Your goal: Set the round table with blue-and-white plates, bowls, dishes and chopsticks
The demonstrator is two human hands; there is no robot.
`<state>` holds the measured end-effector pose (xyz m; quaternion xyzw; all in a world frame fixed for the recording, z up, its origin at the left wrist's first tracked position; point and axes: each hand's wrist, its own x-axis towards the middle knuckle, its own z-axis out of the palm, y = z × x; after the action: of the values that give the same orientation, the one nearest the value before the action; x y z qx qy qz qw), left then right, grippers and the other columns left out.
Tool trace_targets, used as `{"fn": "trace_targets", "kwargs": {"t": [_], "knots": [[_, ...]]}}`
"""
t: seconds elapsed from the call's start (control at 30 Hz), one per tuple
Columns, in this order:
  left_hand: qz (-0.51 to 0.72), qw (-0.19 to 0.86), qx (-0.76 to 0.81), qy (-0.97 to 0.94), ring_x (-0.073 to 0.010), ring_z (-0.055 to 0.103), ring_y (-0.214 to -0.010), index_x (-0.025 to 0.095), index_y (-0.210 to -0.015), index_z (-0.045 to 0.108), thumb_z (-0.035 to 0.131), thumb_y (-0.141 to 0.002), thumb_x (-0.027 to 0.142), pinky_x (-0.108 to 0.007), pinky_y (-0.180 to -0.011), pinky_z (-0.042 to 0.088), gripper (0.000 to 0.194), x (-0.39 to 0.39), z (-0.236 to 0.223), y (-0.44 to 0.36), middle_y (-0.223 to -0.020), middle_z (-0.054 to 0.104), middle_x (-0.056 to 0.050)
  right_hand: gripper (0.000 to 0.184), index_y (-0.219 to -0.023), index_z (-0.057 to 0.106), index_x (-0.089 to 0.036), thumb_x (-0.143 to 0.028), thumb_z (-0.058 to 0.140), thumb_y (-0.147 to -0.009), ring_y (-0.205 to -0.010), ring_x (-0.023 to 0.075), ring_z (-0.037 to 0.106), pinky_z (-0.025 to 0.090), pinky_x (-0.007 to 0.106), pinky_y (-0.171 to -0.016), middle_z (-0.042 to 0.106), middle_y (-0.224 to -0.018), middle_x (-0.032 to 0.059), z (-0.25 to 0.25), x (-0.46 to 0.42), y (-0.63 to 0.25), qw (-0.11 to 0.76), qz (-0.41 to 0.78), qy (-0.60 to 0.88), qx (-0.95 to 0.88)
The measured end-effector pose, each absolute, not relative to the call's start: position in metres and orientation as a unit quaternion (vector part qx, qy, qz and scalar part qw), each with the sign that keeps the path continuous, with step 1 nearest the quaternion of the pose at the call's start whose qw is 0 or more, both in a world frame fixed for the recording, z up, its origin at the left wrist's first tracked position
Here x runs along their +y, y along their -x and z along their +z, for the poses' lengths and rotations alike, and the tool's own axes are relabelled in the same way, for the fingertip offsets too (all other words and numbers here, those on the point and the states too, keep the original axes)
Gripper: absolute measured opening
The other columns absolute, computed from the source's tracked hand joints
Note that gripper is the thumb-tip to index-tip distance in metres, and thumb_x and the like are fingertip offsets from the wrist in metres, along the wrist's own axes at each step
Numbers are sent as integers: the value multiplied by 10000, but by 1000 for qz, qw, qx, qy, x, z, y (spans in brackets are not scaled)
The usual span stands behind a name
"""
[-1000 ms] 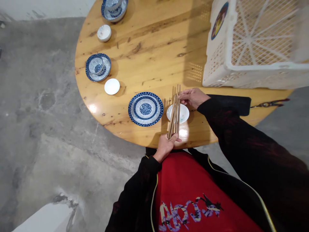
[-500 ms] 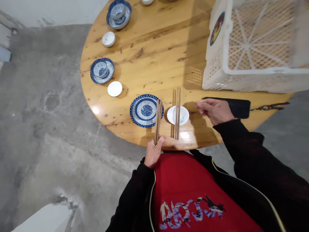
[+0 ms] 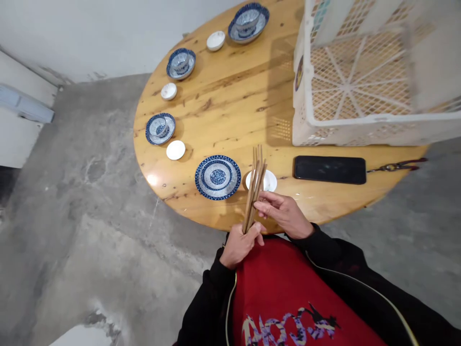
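Note:
Near the table's front edge, my left hand [image 3: 239,244] is closed round the lower ends of several wooden chopsticks [image 3: 254,194], which point up and away from me. My right hand [image 3: 286,214] is closed, its thumb and fingertips pinching at the same bundle from the right. Partly hidden behind the chopsticks is a small white bowl [image 3: 270,181]. Just left of it lies a blue-patterned plate [image 3: 218,178] with a smaller patterned dish stacked on it.
On the right of the wooden table [image 3: 230,120] stands a large white plastic crate [image 3: 360,132]. A black phone [image 3: 329,169] and pliers-like tool [image 3: 396,166] lie before it. Along the left edge are patterned plates with bowls [image 3: 160,129], and small white bowls [image 3: 175,150].
My right hand has moved left from beside the phone to the chopsticks. The pair that lay across the white bowl now appears gathered with those in my left hand. The view has shifted.

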<state>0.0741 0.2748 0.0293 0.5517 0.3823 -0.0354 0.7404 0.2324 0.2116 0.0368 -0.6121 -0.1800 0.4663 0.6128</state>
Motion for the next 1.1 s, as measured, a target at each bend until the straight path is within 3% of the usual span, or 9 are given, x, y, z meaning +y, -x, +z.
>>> {"fn": "trace_targets", "kwargs": {"t": [0.13, 0.5, 0.7, 0.9, 1.1], "knots": [[-37, 760, 391, -517, -42, 278, -412, 119, -915, 700, 586, -889, 674, -227, -447, 190, 567, 266, 39, -76, -564, 550, 37, 491, -692, 668, -197, -657, 839, -707, -527, 124, 516, 439, 276, -542, 597, -560, -6, 37, 212, -234, 613, 471, 604, -194], [-11, 799, 406, -443, -22, 249, -365, 112, -882, 685, 654, -852, 689, -223, -395, 116, 578, 243, 29, -65, -547, 557, 36, 535, -642, 657, -197, -706, 805, -712, -503, 124, 520, 441, 269, -522, 611, -543, 6, 22, 203, -229, 603, 516, 576, -194], [33, 782, 423, -456, -20, 263, -352, 125, -869, 680, 672, -821, 689, -212, -383, 134, 566, 264, 34, -55, -527, 549, 44, 437, -786, 754, -213, -623, 849, -667, -547, 147, 558, 479, 288, -534, 658, -604, 11, 16, 198, -270, 619, 376, 675, -142], [51, 772, 417, -476, -17, 259, -356, 125, -899, 682, 674, -807, 707, -209, -388, 139, 589, 292, 33, -15, -537, 549, 46, 204, -789, 751, -251, -439, 822, -757, -591, 154, 564, 462, 304, -531, 717, -767, 54, 12, 181, -280, 644, 249, 718, -88], [33, 763, 400, -507, -25, 264, -391, 126, -934, 682, 628, -846, 688, -216, -416, 163, 571, 314, 39, 15, -572, 557, 40, 332, -766, 759, -193, -494, 874, -687, -557, 125, 557, 448, 277, -516, 695, -706, 45, 23, 207, -218, 658, 280, 693, -88]]}}
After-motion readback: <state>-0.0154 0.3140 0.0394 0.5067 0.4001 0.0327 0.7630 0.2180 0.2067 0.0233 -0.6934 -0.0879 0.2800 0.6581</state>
